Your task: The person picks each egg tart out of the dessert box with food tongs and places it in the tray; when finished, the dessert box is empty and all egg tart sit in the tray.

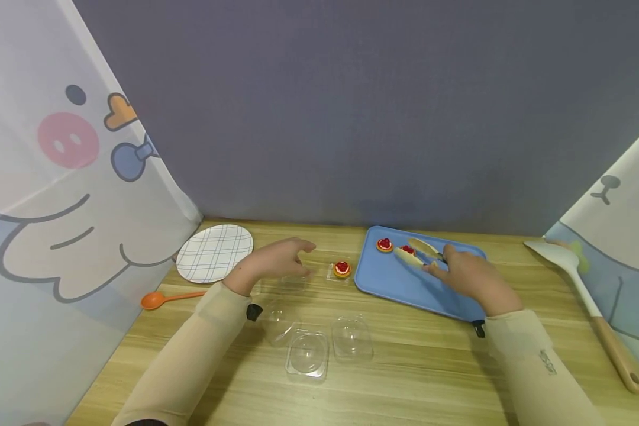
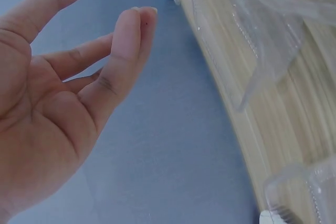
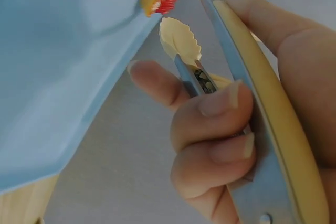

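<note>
My right hand (image 1: 471,275) grips a pair of tongs (image 3: 273,114) with cream scalloped tips and metal arms. Over the blue tray (image 1: 389,284), the parted tips flank a small red-topped tart (image 1: 407,250); contact is unclear. Another tart (image 1: 384,245) sits near the tray's back left corner. A third tart (image 1: 342,269) lies on clear plastic left of the tray. My left hand (image 1: 279,259) hovers to the left of that tart, holding nothing. Its fingers (image 2: 123,51) are loosely bent, with the thumb apart.
Clear plastic boxes (image 1: 307,355) lie on the wooden table (image 1: 404,367) near its front middle, one lid (image 1: 351,337) beside them. A checked plate (image 1: 215,253) and an orange spoon (image 1: 153,300) are at left. A white spatula (image 1: 586,287) with a wooden handle lies at far right.
</note>
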{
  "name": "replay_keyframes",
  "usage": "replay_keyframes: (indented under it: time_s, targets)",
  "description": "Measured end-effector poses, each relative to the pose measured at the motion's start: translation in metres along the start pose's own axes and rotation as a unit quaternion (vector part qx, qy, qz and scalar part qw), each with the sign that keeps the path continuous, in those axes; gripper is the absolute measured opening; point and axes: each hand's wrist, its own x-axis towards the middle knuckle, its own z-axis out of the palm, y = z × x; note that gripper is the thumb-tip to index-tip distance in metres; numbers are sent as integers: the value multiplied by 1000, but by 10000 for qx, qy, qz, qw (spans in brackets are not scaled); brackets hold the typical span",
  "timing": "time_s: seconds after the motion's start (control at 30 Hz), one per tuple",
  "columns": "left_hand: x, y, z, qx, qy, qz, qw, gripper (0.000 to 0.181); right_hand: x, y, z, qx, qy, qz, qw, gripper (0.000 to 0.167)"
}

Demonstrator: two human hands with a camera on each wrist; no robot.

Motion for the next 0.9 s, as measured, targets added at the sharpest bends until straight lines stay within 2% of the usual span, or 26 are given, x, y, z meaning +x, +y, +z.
replay_keyframes:
  time_s: [0.07,0.27,0.43,0.63,0.9]
  targets:
    - [4,1,2,76,-25,23,10000,74,-3,-4,-2,-55,162,-48,9998,84]
    - [16,4,7,271,-93,173,9994,74,-13,-23,-9,-117,751,-278,9967,74]
    - [25,8,10,325,-146,144,9993,75,-20,-42,-17,-229,1129,-506,9921,69]
    - [32,11,15,323,-221,31,9992,80,-22,-62,-19,-335,1182,-773,9894,57]
    - [45,14,23,203,-345,-129,9991,89,-18,-85,-13,-378,873,-1052,9899,48]
